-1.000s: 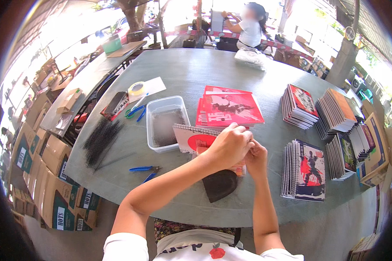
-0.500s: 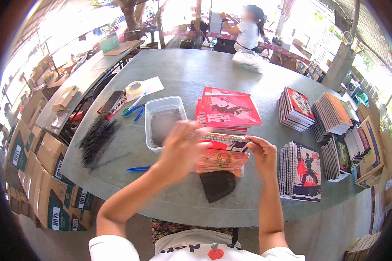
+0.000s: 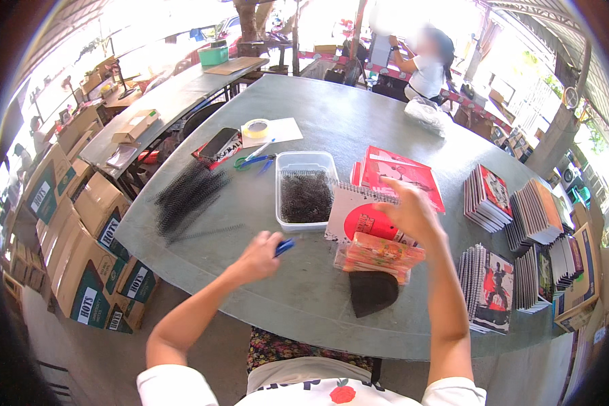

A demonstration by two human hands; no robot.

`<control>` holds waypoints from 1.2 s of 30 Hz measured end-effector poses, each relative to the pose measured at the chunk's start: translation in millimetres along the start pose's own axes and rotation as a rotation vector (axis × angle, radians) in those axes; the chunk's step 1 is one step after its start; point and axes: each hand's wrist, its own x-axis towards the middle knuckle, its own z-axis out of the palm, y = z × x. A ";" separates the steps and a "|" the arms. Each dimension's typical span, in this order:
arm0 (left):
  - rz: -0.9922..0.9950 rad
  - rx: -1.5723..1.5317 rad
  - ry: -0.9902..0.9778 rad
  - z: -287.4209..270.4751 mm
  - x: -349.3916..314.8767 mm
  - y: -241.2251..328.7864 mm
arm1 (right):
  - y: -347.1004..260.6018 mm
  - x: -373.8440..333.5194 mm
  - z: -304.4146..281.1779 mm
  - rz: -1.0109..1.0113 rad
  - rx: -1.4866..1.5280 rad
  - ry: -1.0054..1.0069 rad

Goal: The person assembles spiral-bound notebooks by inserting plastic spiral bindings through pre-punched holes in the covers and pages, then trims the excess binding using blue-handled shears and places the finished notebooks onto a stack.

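Note:
My left hand (image 3: 258, 257) is closed around a blue-handled tool (image 3: 284, 247), whose working end I cannot make out. A spiral notebook (image 3: 348, 210) with a white and red cover lies at an angle, its black coil along the far edge. My right hand (image 3: 416, 213), slightly blurred, grips it at the coil's right end, thumb over the cover. Beneath the notebook's near edge lie plastic-wrapped colourful packets (image 3: 384, 254) and a dark flat pad (image 3: 373, 293). Behind it is a pile of red-covered notebooks (image 3: 406, 177). A clear plastic tub (image 3: 306, 160) holds small black pieces.
Black coils (image 3: 193, 193) lie in a heap at left, near green-handled scissors (image 3: 242, 162), a tape roll (image 3: 256, 128) and white paper (image 3: 287, 130). Finished-looking notebook stacks (image 3: 490, 287) and an open carton (image 3: 582, 277) line the right. A person (image 3: 426, 74) stands beyond the table.
My left hand has left the notebook and picked up the blue-handled tool from the table. The notebook has tipped flatter, showing its cover. My view has shifted left.

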 end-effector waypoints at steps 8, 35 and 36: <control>-0.169 -0.856 -0.121 -29.6 51.5 83.4 | -38.8 34.6 36.6 0.104 0.225 -0.185; -0.443 -1.659 -0.644 -54.5 67.5 74.8 | -51.3 33.0 62.3 0.153 0.029 -0.011; -0.345 -1.030 -0.401 -53.0 67.3 80.7 | -53.4 33.8 62.3 0.154 0.031 -0.012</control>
